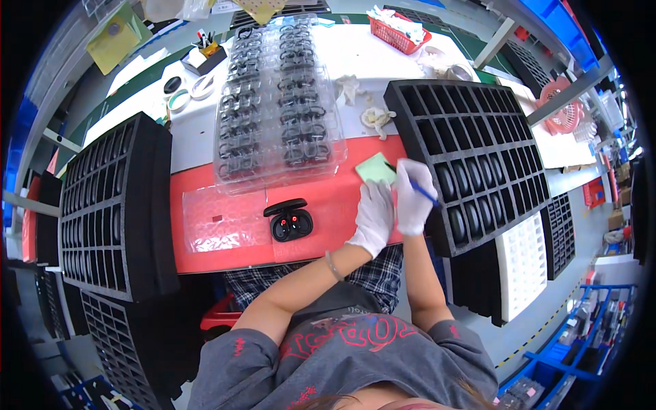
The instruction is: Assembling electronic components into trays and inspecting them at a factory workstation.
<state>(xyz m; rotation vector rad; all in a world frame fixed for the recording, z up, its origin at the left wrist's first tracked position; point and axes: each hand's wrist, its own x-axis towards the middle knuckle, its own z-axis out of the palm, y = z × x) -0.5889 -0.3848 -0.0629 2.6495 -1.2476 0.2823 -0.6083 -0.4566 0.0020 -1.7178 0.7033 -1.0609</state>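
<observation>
White gloves cover both hands. My right hand [415,197] is closed round a blue pen [425,194], whose dark tip end reaches over a pale green note pad [372,168]. My left hand [374,217] lies with fingers stretched out against the pad's near edge, steadying it on the red mat [328,236]. To the left of my hands, a black earbud charging case [292,224] stands with its lid raised; two earbuds with red lights sit inside. A clear bubble-wrap sheet [205,234] lies left of the case.
Clear plastic trays [338,147] with several black earphone-like pieces stand beyond the case. Black compartment trays flank me: a left tray [147,212] and a right tray [403,109] partly filled with black cases. Farther back are a red basket [400,37] and tape rolls [179,100].
</observation>
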